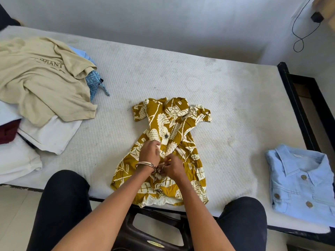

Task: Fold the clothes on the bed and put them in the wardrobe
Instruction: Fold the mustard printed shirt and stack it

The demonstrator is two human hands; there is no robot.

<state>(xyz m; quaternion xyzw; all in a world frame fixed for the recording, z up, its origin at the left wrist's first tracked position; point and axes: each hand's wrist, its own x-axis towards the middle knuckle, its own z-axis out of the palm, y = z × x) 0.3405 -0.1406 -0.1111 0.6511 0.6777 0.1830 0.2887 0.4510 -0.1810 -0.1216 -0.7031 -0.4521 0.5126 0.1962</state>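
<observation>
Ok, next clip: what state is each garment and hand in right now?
Mustard print dress: spread flat, unfolded, front placket being handled.
Left hand: fingers pinching the dress front.
Right hand: fingers pinching the dress front.
Light blue shirt: folded, buttoned.
Beige T-shirt: crumpled, unfolded, atop the pile.

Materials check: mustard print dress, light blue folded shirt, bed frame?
Mustard print dress: thin woven fabric, maybe rayon or cotton; it drapes and wrinkles softly, matte. Light blue folded shirt: denim-like cotton, going by visible topstitching and metal-looking buttons. Bed frame: black, probably painted metal; unclear.
</observation>
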